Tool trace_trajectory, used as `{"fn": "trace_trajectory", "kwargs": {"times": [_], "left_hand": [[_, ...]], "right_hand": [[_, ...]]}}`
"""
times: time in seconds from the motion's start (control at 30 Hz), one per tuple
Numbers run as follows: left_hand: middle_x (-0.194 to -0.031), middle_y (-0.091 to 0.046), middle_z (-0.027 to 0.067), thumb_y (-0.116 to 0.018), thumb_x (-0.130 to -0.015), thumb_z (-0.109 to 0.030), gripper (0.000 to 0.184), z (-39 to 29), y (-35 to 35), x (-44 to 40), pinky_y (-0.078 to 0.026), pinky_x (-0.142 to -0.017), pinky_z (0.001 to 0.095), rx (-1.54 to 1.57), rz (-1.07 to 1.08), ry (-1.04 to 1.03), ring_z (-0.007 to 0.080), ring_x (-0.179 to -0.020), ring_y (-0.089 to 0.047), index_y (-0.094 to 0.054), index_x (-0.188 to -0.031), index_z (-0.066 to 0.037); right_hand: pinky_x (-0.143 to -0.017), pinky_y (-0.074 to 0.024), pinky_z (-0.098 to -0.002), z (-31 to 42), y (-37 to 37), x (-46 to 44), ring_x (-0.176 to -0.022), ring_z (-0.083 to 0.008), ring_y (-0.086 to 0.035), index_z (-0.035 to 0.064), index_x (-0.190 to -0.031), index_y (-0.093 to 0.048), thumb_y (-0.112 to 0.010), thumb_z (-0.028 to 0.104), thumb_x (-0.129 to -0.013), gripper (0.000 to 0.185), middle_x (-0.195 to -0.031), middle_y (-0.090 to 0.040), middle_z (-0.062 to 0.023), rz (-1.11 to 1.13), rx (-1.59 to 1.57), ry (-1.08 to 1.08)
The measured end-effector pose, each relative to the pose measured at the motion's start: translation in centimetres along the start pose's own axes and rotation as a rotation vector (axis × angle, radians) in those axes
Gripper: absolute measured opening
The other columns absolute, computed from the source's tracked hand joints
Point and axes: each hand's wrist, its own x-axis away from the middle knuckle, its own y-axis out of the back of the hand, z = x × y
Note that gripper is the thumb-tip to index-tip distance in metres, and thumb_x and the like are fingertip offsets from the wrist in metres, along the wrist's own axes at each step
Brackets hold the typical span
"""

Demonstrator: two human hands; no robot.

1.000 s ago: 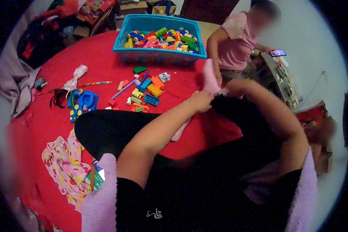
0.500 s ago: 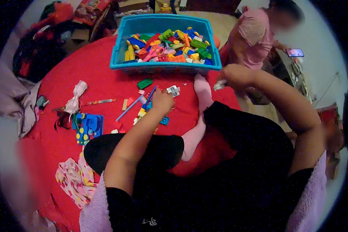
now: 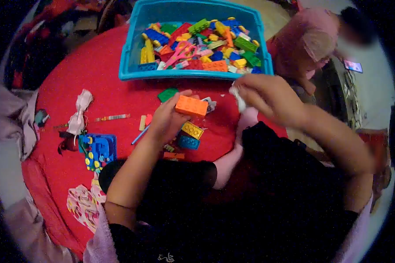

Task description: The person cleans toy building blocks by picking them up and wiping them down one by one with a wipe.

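Observation:
My left hand [image 3: 169, 116] holds an orange brick [image 3: 192, 106] just above the red cloth. Beneath and beside it lie a yellow brick [image 3: 191, 130], a blue brick [image 3: 188, 141], a green brick [image 3: 167, 94] and a grey-white piece [image 3: 209, 105], partly hidden behind the orange one. My right hand [image 3: 267, 94], raised near the front right corner of the blue bin, is closed on a crumpled white tissue or wipe [image 3: 238, 97]. Many colourful bricks fill the bottom of the blue bin [image 3: 193, 78].
A person in pink [image 3: 309, 37] is beyond the bin's right side, near a lit phone [image 3: 353, 66]. On the red cloth [image 3: 87, 70] at left are a pink bow [image 3: 80, 111], a blue toy [image 3: 102, 149] and a patterned cloth [image 3: 83, 206]. My pink-socked foot [image 3: 228, 164] shows in front.
My left hand has gone from the scattered bricks to holding up the orange brick. My right hand has shifted slightly with the white tissue. The bin appears closer in view.

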Motion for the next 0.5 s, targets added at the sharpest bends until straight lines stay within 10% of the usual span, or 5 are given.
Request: {"fn": "trace_trajectory", "kwargs": {"times": [0.1,0.3,0.4,0.5], "left_hand": [[-0.113,-0.049,0.0153,-0.037,-0.09,-0.025,0.035,-1.3,-2.2,1.2,-0.042,-0.085,0.0418,-0.015,-0.016,-0.033,0.0272,-0.104,-0.049,-0.042,-0.117,-0.005],[-0.115,-0.048,0.0141,-0.039,-0.089,-0.026,0.035,-1.3,-1.1,1.9,-0.045,-0.078,0.0385,0.092,0.066,-0.051,0.0239,-0.101,-0.05,-0.041,-0.118,-0.005],[-0.116,-0.047,0.0132,-0.047,-0.086,-0.017,0.037,-1.0,-1.5,1.9,-0.045,-0.08,0.0362,-0.428,0.053,-0.291,0.0225,-0.103,-0.049,-0.037,-0.12,-0.004],[-0.118,-0.044,0.0132,-0.055,-0.078,-0.002,0.049,-2.4,-1.6,1.8,-0.043,-0.085,0.0334,0.225,0.033,-0.035,0.0216,-0.105,-0.047,-0.033,-0.121,-0.001]], "right_hand": [[-0.056,-0.0464,-0.0347,6.5,2.9,0.6,-0.067,-0.0209,-0.058,0.0077,-0.092,-0.057,-0.051,0.019,-0.078,0.019,-0.081,-0.058,-0.0116,0.06,0.308,0.371],[-0.062,-0.0448,-0.0343,5.3,0.0,0.7,-0.073,-0.0222,-0.056,0.0067,-0.093,-0.055,-0.053,0.013,-0.075,0.019,-0.086,-0.055,-0.012,0.031,0.306,0.306],[-0.065,-0.044,-0.034,3.8,-0.7,0.6,-0.076,-0.0228,-0.055,0.0061,-0.094,-0.055,-0.054,0.011,-0.074,0.02,-0.089,-0.053,-0.0122,-0.003,0.292,0.252],[-0.068,-0.0433,-0.0338,2.8,-0.8,0.7,-0.079,-0.0234,-0.055,0.0056,-0.095,-0.054,-0.055,0.008,-0.073,0.022,-0.092,-0.052,-0.0124,-0.04,0.278,0.214]]}}
